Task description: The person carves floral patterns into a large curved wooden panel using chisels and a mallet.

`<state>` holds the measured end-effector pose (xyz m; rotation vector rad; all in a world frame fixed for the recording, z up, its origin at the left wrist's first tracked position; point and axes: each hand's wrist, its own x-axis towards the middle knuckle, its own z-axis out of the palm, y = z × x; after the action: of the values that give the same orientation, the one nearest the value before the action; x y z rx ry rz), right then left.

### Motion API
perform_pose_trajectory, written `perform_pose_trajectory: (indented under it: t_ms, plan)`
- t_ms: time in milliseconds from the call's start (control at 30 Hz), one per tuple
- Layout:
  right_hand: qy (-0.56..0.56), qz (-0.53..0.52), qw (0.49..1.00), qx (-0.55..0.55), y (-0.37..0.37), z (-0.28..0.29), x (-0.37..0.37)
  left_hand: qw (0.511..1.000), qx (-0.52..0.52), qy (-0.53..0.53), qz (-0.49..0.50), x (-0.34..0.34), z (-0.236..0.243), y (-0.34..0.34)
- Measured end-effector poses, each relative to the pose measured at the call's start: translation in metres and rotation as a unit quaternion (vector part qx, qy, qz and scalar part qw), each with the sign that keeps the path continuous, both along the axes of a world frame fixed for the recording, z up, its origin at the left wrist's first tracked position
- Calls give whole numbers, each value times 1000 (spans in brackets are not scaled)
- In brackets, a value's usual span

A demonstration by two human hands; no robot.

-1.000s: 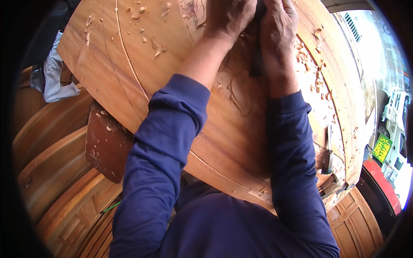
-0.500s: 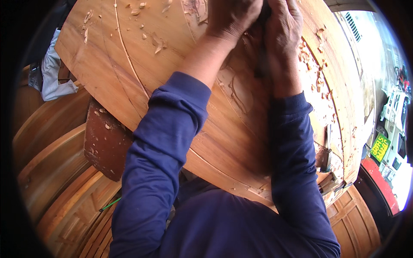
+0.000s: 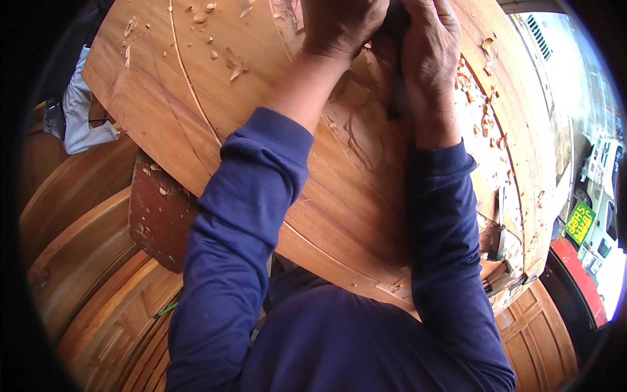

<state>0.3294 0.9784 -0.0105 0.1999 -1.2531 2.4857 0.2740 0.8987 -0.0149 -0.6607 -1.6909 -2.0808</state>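
Observation:
My left hand [image 3: 346, 27] and my right hand [image 3: 431, 55] are close together at the top edge, above a large wooden panel [image 3: 326, 209]. Both look closed, though the frame's edge cuts off the fingers of the left one. Something dark lies between them; its shape is lost in shadow and I cannot make out what it is. Below the hands, the wood bears a carved relief [image 3: 366, 134] with curved outlines. Curled wood shavings [image 3: 486, 121] are scattered over the panel, thickest right of my right hand.
A few slim tools [image 3: 501, 225] lie at the panel's right edge. A reddish-brown board [image 3: 160, 209] juts out beneath its left side. Several wooden door panels [image 3: 98, 228] stack at the left, near a pale cloth [image 3: 88, 124]. A white vehicle [image 3: 597, 176] stands far right.
Both hands remain close together over the relief. My left hand and forearm have shifted slightly left and up; the right has barely moved.

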Motion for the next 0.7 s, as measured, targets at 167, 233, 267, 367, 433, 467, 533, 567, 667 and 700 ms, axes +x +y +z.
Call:
perform_pose_trajectory:
  t_ms: [167,233,267,367,433,467,533,567,667,700]
  plan:
    - [-62,25,995,75,3,6,8,995,78,-1,-61,-7,-13,-1]
    - [-47,13,999,9,1,3,7,995,84,4,-51,-7,-9,5]
    - [-48,11,999,11,2,2,6,998,53,22,-40,-5,-6,7]
    - [-26,-1,999,-42,4,3,4,994,19,60,88,4,3,20]
    - [-59,14,988,143,5,10,13,998,52,-30,-18,-9,-10,-5]
    - [-123,53,988,72,5,21,16,999,22,-40,-20,-15,-9,-10]
    - [-98,56,993,40,30,20,28,989,15,-141,-28,1,18,-6]
    - [-168,-25,984,56,30,26,21,986,23,-160,-32,1,21,-9]
    - [-204,-136,969,-36,49,13,6,968,78,-228,-76,-4,25,-9]
    - [-202,-172,964,-34,49,13,6,959,99,-240,-112,-10,20,-10]
